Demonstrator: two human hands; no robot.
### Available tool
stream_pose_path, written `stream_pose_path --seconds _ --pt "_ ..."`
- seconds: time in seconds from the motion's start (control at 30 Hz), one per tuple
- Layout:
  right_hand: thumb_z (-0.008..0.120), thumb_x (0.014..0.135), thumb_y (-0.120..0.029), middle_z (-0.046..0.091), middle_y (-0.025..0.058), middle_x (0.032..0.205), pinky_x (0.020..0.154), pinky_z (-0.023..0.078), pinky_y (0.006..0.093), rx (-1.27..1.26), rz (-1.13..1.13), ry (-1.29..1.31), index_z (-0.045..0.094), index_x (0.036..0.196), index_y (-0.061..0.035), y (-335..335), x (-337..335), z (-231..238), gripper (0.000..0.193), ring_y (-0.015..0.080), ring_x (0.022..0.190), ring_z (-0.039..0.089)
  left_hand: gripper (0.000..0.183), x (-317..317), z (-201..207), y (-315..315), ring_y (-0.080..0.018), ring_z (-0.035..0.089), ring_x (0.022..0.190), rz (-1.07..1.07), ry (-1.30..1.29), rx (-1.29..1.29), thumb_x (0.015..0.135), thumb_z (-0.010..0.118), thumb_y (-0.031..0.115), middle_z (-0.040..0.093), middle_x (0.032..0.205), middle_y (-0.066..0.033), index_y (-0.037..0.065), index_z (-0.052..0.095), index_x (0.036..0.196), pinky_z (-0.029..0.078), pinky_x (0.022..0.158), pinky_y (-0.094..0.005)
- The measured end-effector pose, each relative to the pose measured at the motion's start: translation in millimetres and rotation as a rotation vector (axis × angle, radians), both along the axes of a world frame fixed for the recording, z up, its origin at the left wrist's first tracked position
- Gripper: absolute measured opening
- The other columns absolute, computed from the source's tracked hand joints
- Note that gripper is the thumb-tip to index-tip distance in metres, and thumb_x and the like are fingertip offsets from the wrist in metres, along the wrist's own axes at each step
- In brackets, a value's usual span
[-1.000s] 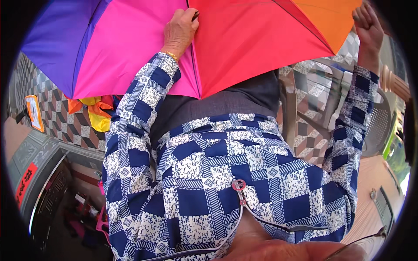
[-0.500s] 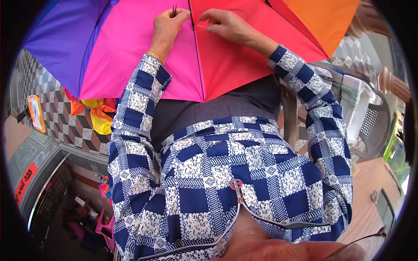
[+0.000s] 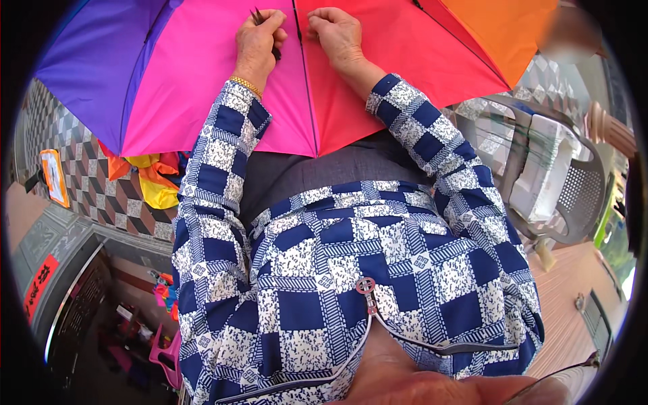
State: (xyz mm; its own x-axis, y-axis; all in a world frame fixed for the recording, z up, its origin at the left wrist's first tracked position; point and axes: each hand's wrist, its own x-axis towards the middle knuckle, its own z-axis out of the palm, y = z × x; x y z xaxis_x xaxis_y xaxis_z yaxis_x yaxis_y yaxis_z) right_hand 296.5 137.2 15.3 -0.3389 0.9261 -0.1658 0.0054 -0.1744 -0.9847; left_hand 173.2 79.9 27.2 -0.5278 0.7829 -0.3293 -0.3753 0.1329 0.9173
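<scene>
A multicoloured umbrella canopy (image 3: 378, 101) spreads over my lap, with purple, pink, red and orange panels in view. A thin dark rib (image 3: 307, 88) runs along the seam between pink and red. Left of that rib, my left hand (image 3: 258, 46) is closed around a small dark pair of thread snips (image 3: 256, 17). The two pointed tips stick out above my fingers, and the other end shows below them. My right hand (image 3: 341, 42) is over the red panel just right of the rib, fingertips pinched together. What they pinch is too small to make out.
Bright yellow and orange cloth (image 3: 158, 182) lies on the patterned tile floor at the left. An orange-framed sheet (image 3: 55, 177) is beyond it. At the right stands a grey plastic chair (image 3: 584, 192) with a white block-like thing (image 3: 545, 158) on it. A pink plastic stool (image 3: 165, 354) is at lower left.
My right hand has drawn in from the right toward the rib, and its fingers have closed into a pinch. The snips in my left hand now show more of their length.
</scene>
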Motion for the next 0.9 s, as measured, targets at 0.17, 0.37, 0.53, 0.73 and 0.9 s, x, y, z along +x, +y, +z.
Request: stream_pose_path --seconds 0.17,0.37,0.53,0.73,0.9 --pt "0.054 0.091 -0.008 0.062 0.0051 0.086 0.069 0.051 0.0297 0.155 -0.105 0.469 0.057 0.093 -0.0067 41 10 -11 0.004 0.0149 0.074 0.059 0.015 -1 -11 5 -0.0109 0.056 0.055 0.012 0.190 -0.013 0.084 0.065 0.019 0.059 0.064 -0.0009 0.005 0.063 0.082 0.041 0.046 -0.0262" --pt "0.046 0.096 -0.019 0.052 0.0008 0.071 0.052 0.041 0.0291 -0.381 -0.006 0.605 0.049 0.092 -0.0147 101 94 45 0.007 0.0131 0.056 0.046 0.009 -1 -27 -4 -0.0255 0.061 0.064 -0.178 1.126 0.004 0.081 0.064 0.017 0.061 0.071 -0.0067 0.009 0.064 0.086 0.048 0.053 -0.0362" --pt "0.048 0.096 -0.021 0.044 -0.0032 0.061 0.042 0.029 0.0248 -0.381 -0.024 0.562 0.050 0.091 -0.0150 137 188 53 0.008 0.0096 0.045 0.034 0.011 4 -18 -15 -0.0311 0.060 0.069 -0.251 1.480 0.041 0.079 0.067 0.020 0.058 0.078 -0.0086 0.013 0.063 0.086 0.049 0.057 -0.0410" --pt "0.050 0.095 -0.021 0.039 -0.0054 0.056 0.039 0.026 0.0241 -0.403 -0.061 0.513 0.051 0.094 -0.0130 96 210 76 0.008 0.0082 0.040 0.031 0.016 1 -22 -22 -0.0305 0.061 0.072 -0.467 1.681 -0.054 0.080 0.067 0.022 0.054 0.081 -0.0072 0.015 0.060 0.092 0.050 0.059 -0.0416" --pt "0.053 0.093 -0.014 0.041 -0.0043 0.059 0.050 0.033 0.0204 -0.150 0.154 0.451 0.058 0.106 0.0025 130 284 79 0.021 0.0043 0.048 0.038 0.016 -10 -30 -28 -0.0333 0.063 0.073 -0.583 1.697 -0.081 0.080 0.066 0.020 0.058 0.085 -0.0095 0.014 0.057 0.091 0.051 0.060 -0.0443"
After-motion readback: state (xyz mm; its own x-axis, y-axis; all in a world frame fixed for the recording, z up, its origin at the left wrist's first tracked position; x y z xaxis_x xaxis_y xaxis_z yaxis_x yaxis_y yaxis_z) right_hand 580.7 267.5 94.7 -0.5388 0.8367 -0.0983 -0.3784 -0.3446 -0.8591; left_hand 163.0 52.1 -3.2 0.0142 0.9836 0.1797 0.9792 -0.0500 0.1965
